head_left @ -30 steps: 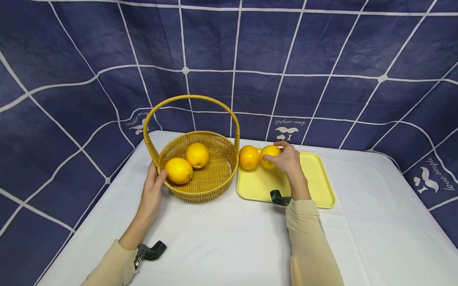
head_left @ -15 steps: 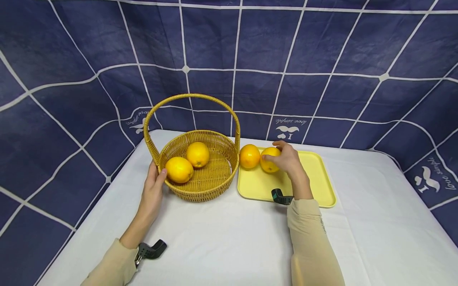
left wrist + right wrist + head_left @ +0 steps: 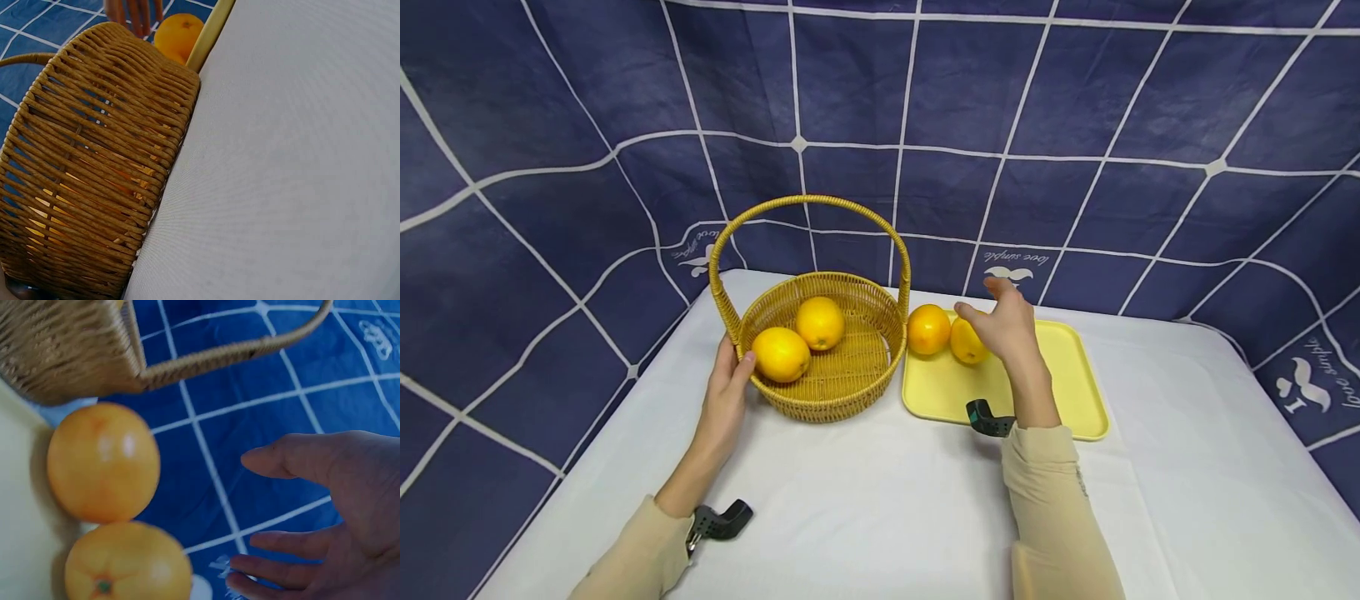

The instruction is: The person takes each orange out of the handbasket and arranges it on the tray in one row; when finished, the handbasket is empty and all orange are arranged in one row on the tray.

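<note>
Probable transfer step: my left hand grips the round golden wicker basket, while my right hand, fingers spread beside a round yellow-orange fruit, would next need a cupping grasp.

Bright, even room light across the white tablecloth, soft shadow beside the right sleeve, twin glints on an orange, right wrist view dimmer, basket blurred there, right hand fuzzy in the left wrist view.

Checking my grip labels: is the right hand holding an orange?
No, the right wrist view shows blue cloth between the right hand and both oranges.
</note>
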The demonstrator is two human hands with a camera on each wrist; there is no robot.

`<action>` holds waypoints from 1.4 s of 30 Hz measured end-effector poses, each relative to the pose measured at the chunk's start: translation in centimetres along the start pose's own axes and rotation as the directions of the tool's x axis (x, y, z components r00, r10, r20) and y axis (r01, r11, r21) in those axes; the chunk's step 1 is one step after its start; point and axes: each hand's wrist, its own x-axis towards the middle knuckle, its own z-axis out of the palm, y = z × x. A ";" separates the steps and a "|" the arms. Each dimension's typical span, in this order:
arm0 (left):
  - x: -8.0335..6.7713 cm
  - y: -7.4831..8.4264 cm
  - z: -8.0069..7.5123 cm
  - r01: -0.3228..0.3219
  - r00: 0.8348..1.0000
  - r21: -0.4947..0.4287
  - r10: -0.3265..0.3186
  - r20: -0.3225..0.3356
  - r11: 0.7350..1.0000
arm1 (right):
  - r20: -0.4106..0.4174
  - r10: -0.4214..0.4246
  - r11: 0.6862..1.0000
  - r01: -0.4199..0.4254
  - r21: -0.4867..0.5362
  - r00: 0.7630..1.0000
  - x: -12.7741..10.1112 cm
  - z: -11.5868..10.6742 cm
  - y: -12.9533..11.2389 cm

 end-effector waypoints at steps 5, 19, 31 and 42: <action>0.1 0.1 0.1 -0.007 1.000 -0.003 0.007 -0.003 1.000 | -0.005 -0.054 0.998 0.054 0.029 0.999 -0.9 -0.4 -1.8; -0.2 0.1 0.0 0.005 1.000 0.012 -0.005 0.009 1.000 | 0.014 -0.208 0.960 0.201 0.193 0.978 -3.3 -0.3 -5.8; 0.1 -0.1 0.1 -0.014 1.000 -0.004 0.014 -0.003 1.000 | 0.100 -0.230 0.951 0.202 0.232 0.968 -3.5 1.5 -6.4; 0.1 -0.1 0.0 -0.018 1.000 -0.004 0.018 0.001 1.000 | 0.146 -0.282 0.936 0.238 0.260 0.948 -3.9 3.5 -7.3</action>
